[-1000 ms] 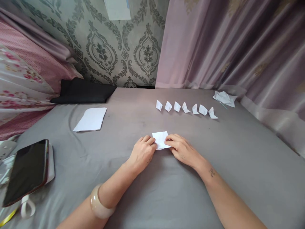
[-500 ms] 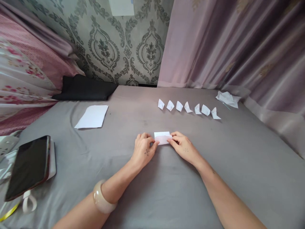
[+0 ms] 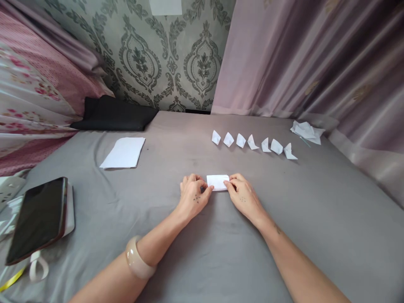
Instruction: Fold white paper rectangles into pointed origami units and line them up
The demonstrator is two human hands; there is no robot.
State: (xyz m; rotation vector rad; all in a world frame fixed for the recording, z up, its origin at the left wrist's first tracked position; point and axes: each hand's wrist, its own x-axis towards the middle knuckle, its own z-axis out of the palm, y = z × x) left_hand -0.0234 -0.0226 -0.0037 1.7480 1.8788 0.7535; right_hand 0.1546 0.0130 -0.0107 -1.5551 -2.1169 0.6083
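A small white paper piece, folded into a narrow strip, lies on the grey bedsheet. My left hand pinches its left end with curled fingers. My right hand pinches its right end the same way. Both hands press the paper flat against the sheet. Beyond them, a row of several small folded white paper shapes stands on the sheet.
A stack of white paper sheets lies at the back left, near a black cushion. A dark phone rests at the left edge. Crumpled white paper scraps sit at the back right by the pink curtain.
The paper piece went from a wider square to a narrow folded strip. Both hands drew in to its two ends and pressed it down.
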